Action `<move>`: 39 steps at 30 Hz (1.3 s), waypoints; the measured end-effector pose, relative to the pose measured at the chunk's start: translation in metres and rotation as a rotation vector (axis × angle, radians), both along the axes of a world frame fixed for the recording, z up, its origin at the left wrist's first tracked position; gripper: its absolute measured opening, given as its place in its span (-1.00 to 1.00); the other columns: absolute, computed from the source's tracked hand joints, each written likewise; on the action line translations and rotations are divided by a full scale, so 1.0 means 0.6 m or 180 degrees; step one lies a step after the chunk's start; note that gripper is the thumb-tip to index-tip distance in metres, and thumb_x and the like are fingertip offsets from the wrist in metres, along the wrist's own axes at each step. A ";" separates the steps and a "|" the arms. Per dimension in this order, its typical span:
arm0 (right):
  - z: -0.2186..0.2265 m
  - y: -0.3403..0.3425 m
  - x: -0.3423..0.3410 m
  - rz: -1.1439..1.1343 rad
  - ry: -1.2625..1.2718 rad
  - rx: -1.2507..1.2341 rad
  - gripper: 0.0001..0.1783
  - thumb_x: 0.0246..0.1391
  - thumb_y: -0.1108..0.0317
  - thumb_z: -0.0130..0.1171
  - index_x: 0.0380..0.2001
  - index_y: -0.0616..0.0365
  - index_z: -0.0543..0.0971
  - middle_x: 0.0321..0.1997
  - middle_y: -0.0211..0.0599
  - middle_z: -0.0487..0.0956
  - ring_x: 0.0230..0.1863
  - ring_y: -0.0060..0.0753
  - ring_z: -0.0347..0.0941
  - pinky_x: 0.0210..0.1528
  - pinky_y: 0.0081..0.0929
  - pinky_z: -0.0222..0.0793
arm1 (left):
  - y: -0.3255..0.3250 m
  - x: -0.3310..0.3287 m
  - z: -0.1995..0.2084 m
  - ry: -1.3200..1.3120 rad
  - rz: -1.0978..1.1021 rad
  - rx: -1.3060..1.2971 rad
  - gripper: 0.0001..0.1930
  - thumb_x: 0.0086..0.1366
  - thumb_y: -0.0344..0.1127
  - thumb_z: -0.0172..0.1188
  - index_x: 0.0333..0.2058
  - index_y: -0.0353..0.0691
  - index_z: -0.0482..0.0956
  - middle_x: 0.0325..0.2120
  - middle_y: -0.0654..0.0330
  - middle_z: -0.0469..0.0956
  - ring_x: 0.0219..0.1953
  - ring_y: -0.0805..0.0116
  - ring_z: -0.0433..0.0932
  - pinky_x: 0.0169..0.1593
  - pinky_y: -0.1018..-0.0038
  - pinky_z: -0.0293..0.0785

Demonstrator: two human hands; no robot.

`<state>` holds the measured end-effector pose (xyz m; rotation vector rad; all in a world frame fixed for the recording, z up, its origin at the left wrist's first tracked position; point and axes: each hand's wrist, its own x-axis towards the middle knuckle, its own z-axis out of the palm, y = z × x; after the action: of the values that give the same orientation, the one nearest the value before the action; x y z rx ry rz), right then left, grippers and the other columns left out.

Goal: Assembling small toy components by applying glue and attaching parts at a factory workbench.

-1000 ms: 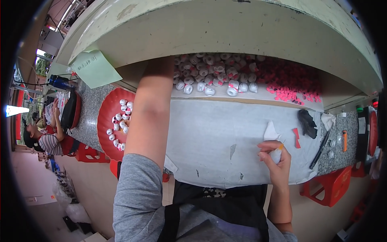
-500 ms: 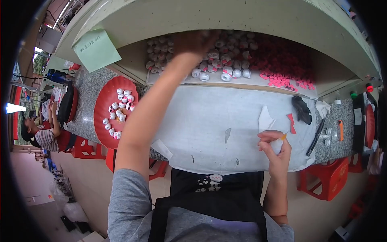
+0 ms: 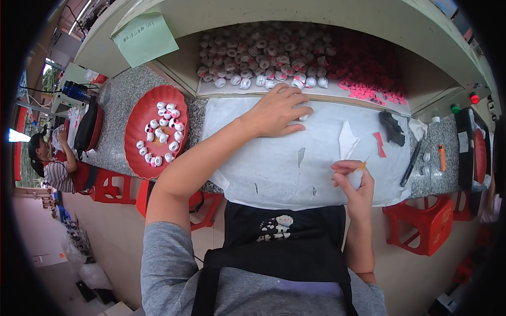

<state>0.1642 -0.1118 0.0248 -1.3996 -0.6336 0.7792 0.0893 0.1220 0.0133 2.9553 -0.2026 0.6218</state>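
Observation:
At the front edge of a shelf opening, my left hand (image 3: 279,111) curls over the white-covered worktop, palm down. A small white rounded piece (image 3: 303,117) shows between its thumb and fingers; the rest of the grip is hidden. My right hand (image 3: 359,190) is closed around a small white squeeze bottle (image 3: 355,179) with a thin yellow-orange tip pointing up. Just beyond my left fingers lies a heap of white pieces with pink marks (image 3: 263,52). Beside that heap, on the right, is a pile of small pink bits (image 3: 369,73).
A red scalloped tray (image 3: 138,118) on the left carries several white pieces. White paper scrap (image 3: 348,141), red strip (image 3: 379,145), black cloth (image 3: 391,129), black pen-like tool (image 3: 411,166) and orange lighter (image 3: 441,158) lie right. Red stools (image 3: 421,224) stand below; another person (image 3: 58,163) sits far left.
My left hand has come back out of the shelf opening toward me, now with a white piece at its fingers. My right hand still holds the bottle. The view has shifted slightly.

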 end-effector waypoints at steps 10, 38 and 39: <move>0.006 0.007 -0.010 0.0068 0.0189 -0.0155 -0.58 -0.19 0.48 -0.03 -0.17 0.22 0.18 -0.39 -0.28 0.31 -0.55 -0.55 0.31 -0.65 -0.74 0.23 | -0.022 -0.028 0.013 -0.0803 0.0292 -0.0803 -0.73 -0.11 -0.36 0.14 -0.32 -0.08 0.44 -0.37 0.30 0.43 -0.23 0.39 0.33 -0.12 0.42 0.21; 0.056 0.029 -0.060 -0.0650 -0.0053 0.1948 -0.59 -0.20 0.41 0.09 -0.23 0.15 0.22 -0.30 -0.27 0.24 -0.38 -0.50 0.17 -0.37 -0.66 0.14 | -0.207 -0.147 0.002 -0.1756 0.0059 -0.6808 -0.80 0.03 -0.46 0.04 -0.31 -0.19 0.32 -0.21 0.02 0.32 -0.30 0.37 0.41 -0.19 0.49 0.33; 0.057 0.028 -0.065 -0.0798 -0.0423 0.1853 -0.57 -0.27 0.30 0.17 -0.32 0.13 0.23 -0.37 -0.31 0.23 -0.46 -0.53 0.18 -0.47 -0.67 0.17 | -0.207 -0.147 0.001 -0.1762 0.0026 -0.6689 -0.78 0.03 -0.47 0.04 -0.29 -0.21 0.31 -0.20 0.01 0.32 -0.28 0.36 0.40 -0.17 0.46 0.33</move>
<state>0.1250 -0.0951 0.0591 -0.9693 -0.7018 0.2664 0.0010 -0.0021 0.0138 0.7569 0.2843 0.7862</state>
